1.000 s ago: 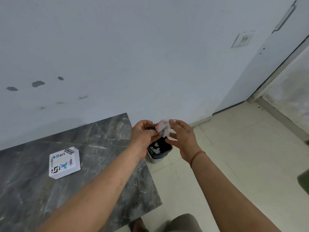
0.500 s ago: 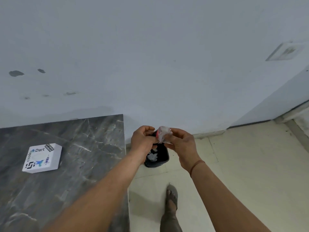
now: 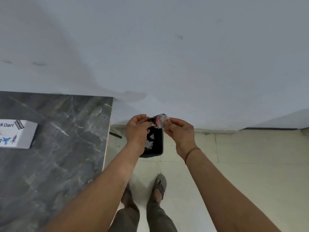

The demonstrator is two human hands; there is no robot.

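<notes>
Pinches a crumpled clear wrapper with a red bit, fingers of left hand and right hand curled on it, right above a black bin on the floor. Reads "Dart" on the white box on the grey surface. Shows that box further left than before, plus both feet.

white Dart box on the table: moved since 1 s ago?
No. The white box sits farther left in frame, but the table edge shifted with it, and gap and alignment look unchanged. The camera turned.
</notes>
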